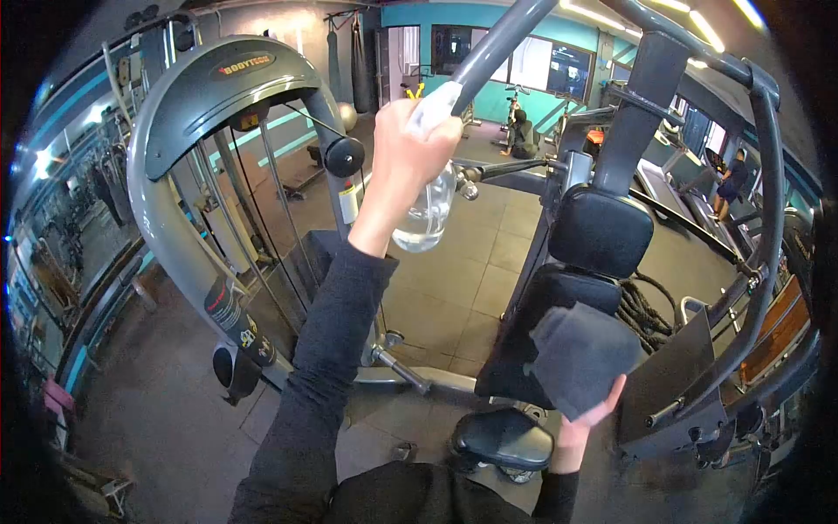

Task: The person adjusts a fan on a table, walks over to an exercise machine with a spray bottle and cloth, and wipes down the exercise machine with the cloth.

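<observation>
My left hand (403, 157) is raised in front of me, its fingers wrapped round the white neck of a clear spray bottle (422, 217). Clear liquid shows inside the bottle. The bottle's white top overlaps the grey metal bar (502, 44) of the exercise machine; whether they touch I cannot tell. Lower on the right, my right hand (602, 409) grips a dark grey cloth (583, 360), which hides most of the fingers. Behind the cloth stands the machine's black padded backrest (602, 229), with a black seat (502, 438) below it.
A grey weight-stack frame (166, 210) rises on the left. Coiled black rope (646, 314) lies behind the backrest at right. One person (522, 135) is low on the floor at the back; another person (731, 179) stands by the treadmills (676, 196).
</observation>
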### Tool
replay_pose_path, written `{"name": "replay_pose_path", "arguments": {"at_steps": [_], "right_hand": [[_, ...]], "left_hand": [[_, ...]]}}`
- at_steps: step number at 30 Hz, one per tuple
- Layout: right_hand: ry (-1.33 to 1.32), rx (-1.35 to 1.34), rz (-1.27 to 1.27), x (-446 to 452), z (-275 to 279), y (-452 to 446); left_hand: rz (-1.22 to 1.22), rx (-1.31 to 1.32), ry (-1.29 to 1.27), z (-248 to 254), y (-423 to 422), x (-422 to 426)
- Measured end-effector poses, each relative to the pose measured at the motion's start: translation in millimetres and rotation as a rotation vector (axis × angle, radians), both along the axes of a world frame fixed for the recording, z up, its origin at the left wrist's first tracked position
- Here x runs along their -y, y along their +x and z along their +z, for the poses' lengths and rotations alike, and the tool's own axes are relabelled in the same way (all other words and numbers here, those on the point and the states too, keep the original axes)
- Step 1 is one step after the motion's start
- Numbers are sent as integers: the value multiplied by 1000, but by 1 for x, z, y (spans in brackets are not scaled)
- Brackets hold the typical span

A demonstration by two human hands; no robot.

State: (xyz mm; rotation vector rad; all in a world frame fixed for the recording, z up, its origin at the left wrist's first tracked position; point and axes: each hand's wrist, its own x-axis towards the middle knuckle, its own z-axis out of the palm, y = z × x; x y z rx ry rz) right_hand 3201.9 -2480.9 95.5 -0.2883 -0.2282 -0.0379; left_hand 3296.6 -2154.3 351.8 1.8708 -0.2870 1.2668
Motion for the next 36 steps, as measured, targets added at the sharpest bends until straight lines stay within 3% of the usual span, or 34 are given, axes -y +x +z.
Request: {"name": "replay_pose_path", "arguments": {"at_steps": [3, 6, 10, 12, 13, 14, 15, 17, 19, 20, 23, 28, 31, 34, 35, 36], "right_hand": [[-36, 39, -168, -33, 23, 34], [-132, 244, -242, -61, 67, 67], [-373, 541, -514, -77, 122, 120], [-522, 556, -704, -81, 156, 164], [-809, 778, -861, -76, 184, 192], [-1023, 792, -1130, -69, 216, 226], [-1112, 1073, -1635, -98, 278, 184], [-1396, 1278, -1985, -118, 340, 182], [-1550, 1508, -1889, -137, 378, 214], [-1432, 1478, -2031, -150, 382, 230], [-1469, 1367, -2057, -187, 366, 220], [-1564, 1952, -1396, -237, 264, 181], [-1657, 2048, -1400, -228, 295, 187], [-1696, 1871, -1676, -197, 359, 204], [-1967, 1680, -1729, -187, 388, 199], [-1982, 1530, -1834, -179, 412, 211]], "left_hand": [[-40, 49, 112, -5, 2, -15], [-120, -21, 51, -10, -8, -25], [-276, -87, -33, -16, -21, -40], [-354, -103, -58, -14, -30, -48], [-408, -133, -94, -16, -34, -54], [-511, -166, -106, -17, -35, -62], [-499, -230, -68, -12, -43, -66], [-599, -320, -104, -21, -46, -81], [-644, -384, -197, -35, -56, -87], [-651, -405, -222, -43, -65, -89], [-714, -473, -326, -85, -80, -101], [-886, -611, -508, -147, -72, -116], [-1020, -563, -662, -175, -61, -117], [-1024, -586, -648, -192, -48, -122], [-1031, -586, -645, -196, -45, -123], [-1000, -600, -602, -199, -43, -124]]}}
